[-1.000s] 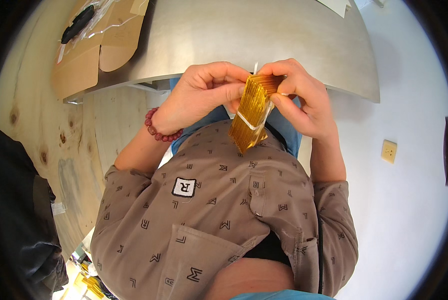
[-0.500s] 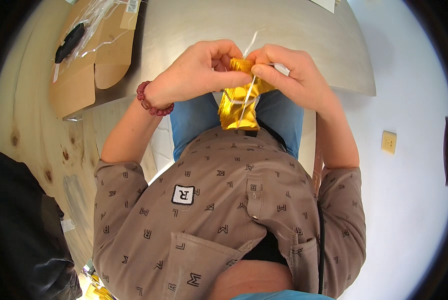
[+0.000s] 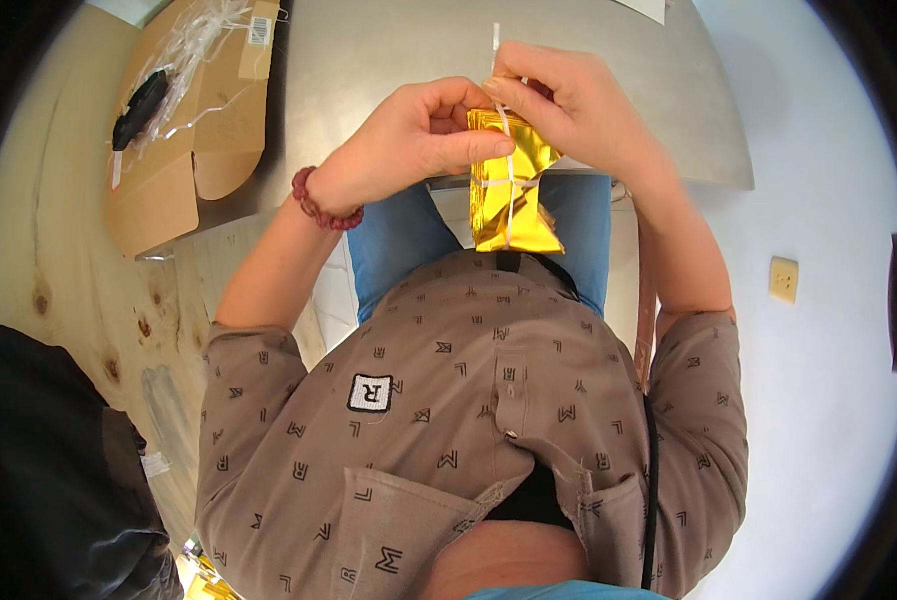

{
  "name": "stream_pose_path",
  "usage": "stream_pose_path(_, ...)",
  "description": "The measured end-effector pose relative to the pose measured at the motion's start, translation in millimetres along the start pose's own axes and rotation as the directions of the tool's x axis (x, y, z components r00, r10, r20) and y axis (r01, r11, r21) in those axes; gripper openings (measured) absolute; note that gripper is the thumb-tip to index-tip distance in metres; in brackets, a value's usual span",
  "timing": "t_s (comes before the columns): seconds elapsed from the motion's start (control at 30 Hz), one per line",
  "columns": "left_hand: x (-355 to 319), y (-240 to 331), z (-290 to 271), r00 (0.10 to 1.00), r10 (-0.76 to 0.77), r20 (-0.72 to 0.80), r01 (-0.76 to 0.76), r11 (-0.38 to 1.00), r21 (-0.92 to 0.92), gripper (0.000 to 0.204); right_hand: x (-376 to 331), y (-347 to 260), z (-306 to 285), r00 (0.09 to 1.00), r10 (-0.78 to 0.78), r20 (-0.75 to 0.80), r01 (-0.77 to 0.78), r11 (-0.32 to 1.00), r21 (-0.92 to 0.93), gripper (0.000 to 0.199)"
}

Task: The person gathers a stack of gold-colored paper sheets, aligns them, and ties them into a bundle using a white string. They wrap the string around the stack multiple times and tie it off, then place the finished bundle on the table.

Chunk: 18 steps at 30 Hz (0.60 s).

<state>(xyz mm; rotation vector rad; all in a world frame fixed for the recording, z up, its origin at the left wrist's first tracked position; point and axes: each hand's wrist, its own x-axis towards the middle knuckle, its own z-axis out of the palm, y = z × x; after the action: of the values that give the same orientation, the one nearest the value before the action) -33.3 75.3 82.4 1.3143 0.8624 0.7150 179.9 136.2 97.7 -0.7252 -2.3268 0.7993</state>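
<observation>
A stack of shiny gold foil pouches (image 3: 528,225) hangs over my lap, at the near edge of the table. Thin white tie strips (image 3: 511,205) cross over it, one lengthwise and one across. Around the stack's top, my left hand (image 3: 413,140) is closed, its thumb pressing on the front. My right hand (image 3: 573,105) pinches the lengthwise strip just above the stack, and the strip's free end (image 3: 496,38) sticks up past the fingers. The back of the stack is hidden.
A metal-topped table (image 3: 368,50) lies ahead. On its left stands an open cardboard box (image 3: 233,120) with loose white strips and a black object (image 3: 141,110). Black cloth (image 3: 48,470) hangs at the lower left. A wall socket (image 3: 783,279) is on the right.
My right hand has moved up and drawn the white strip upright above the stack. The gold stack has turned and shifted slightly right, with my left hand still on it.
</observation>
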Motion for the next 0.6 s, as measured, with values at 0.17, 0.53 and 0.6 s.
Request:
stream_pose_path(0.17,14,8,-21,0.988,-0.155,0.022,0.154,0.988,0.027,0.041,17,9,-3,0.999,-0.039,0.036,0.036,0.996,0.083,0.018)
stream_pose_path(0.53,28,-19,-44,0.794,0.289,-0.535,-0.449,0.872,-0.195,0.028,-11,33,24,0.914,0.331,-0.236,-0.087,0.725,0.683,0.057)
stream_pose_path(0.6,34,-26,-43,0.795,0.271,-0.543,-0.445,0.868,-0.218,0.033,-11,37,36,0.902,0.408,-0.139,-0.179,0.648,0.740,0.058)
